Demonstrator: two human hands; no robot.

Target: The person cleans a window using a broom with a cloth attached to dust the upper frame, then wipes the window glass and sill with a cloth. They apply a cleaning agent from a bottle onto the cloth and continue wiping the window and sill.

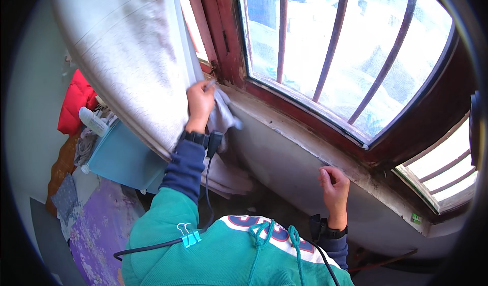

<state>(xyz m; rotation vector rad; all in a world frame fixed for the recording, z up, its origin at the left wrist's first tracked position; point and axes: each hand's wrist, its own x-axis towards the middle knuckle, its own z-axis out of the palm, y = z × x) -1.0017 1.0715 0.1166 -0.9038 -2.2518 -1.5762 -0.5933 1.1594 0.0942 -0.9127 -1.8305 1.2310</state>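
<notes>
My left hand point(200, 103) is closed on a pale grey cloth point(222, 112) at the left end of the windowsill. The cloth's loose end hangs down beside the wall and is blurred. Close against that hand hangs a long whitish curtain point(137, 57). My right hand point(335, 189) is held in front of the sill, farther right. Its fingers are curled in with the thumb, and nothing shows in them. Both wrists wear black straps, and a cable runs down from the left one.
A red-brown window frame point(305, 121) with upright bars rises beyond the narrow, worn sill point(295, 138). A second barred window point(442, 169) is at the right. To the left are a light blue box point(127, 156), a red padded item point(76, 103) and purple flowered fabric point(101, 230).
</notes>
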